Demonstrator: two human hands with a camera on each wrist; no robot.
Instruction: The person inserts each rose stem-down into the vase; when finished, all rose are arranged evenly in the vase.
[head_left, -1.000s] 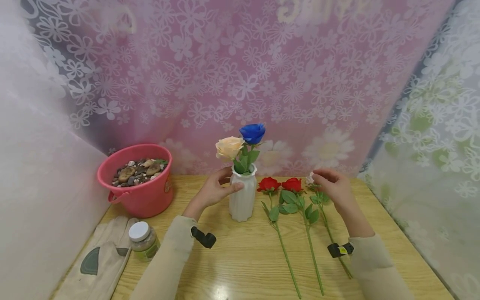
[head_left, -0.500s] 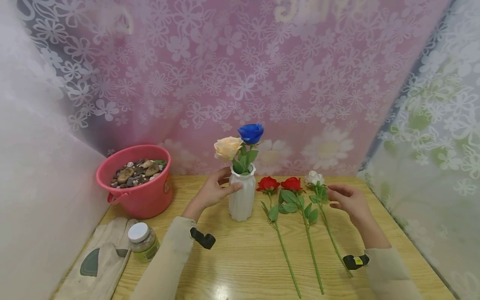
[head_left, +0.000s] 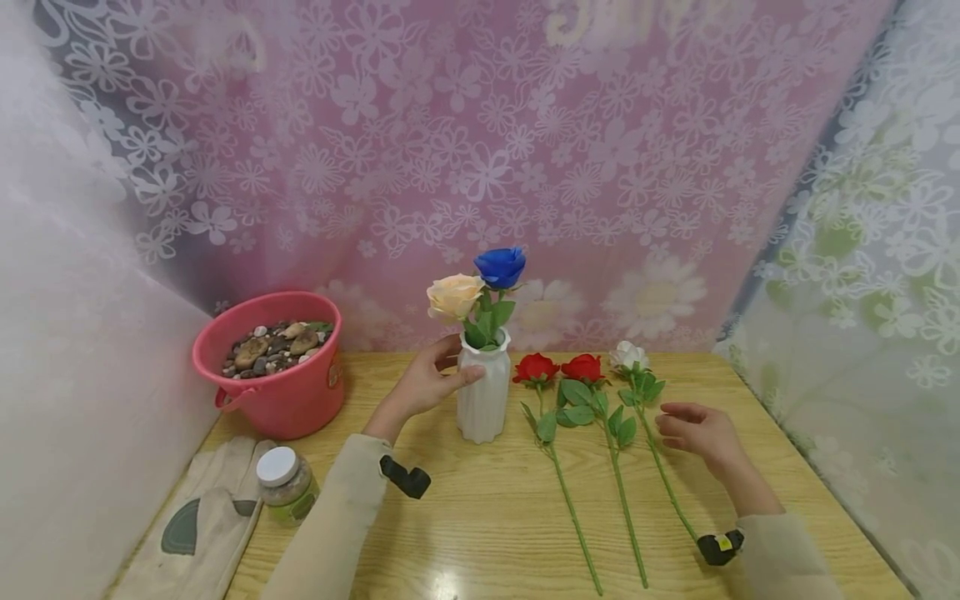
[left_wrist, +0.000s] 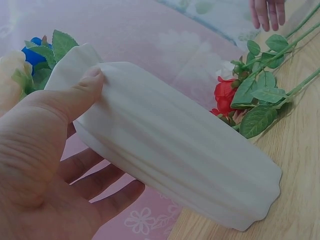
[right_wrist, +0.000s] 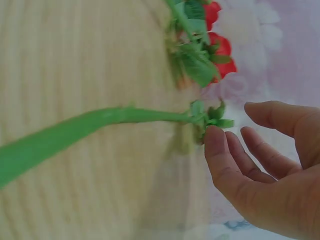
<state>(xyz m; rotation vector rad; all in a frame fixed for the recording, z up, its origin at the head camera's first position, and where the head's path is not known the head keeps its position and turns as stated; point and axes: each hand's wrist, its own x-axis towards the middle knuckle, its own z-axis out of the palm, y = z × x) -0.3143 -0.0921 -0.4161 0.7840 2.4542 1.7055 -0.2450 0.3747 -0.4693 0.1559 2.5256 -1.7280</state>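
My left hand (head_left: 425,385) holds a white fluted vase (head_left: 483,404) near its neck, the thumb in front and the fingers round the far side. A cream rose (head_left: 455,297) and a blue rose (head_left: 500,267) stand in the vase (left_wrist: 175,145). Two red roses, the left one (head_left: 536,367) and the right one (head_left: 582,367), lie on the table with long green stems. To their right lies a white rose (head_left: 628,357). Just right of its stem hovers my right hand (head_left: 703,433), fingers loosely bent, nothing between them. The right wrist view shows this hand (right_wrist: 270,170) near the rose's leaves.
A pink bucket (head_left: 300,400) of stones stands at the back left of the wooden table (head_left: 480,517). In front of it are a white-lidded jar (head_left: 288,492) and cloth gloves (head_left: 206,517). A flowered pink curtain (head_left: 450,150) hangs behind.
My right hand has let go of the white rose's bloom and drawn back to the right and nearer. The white rose lies in place. My left hand stays on the vase.
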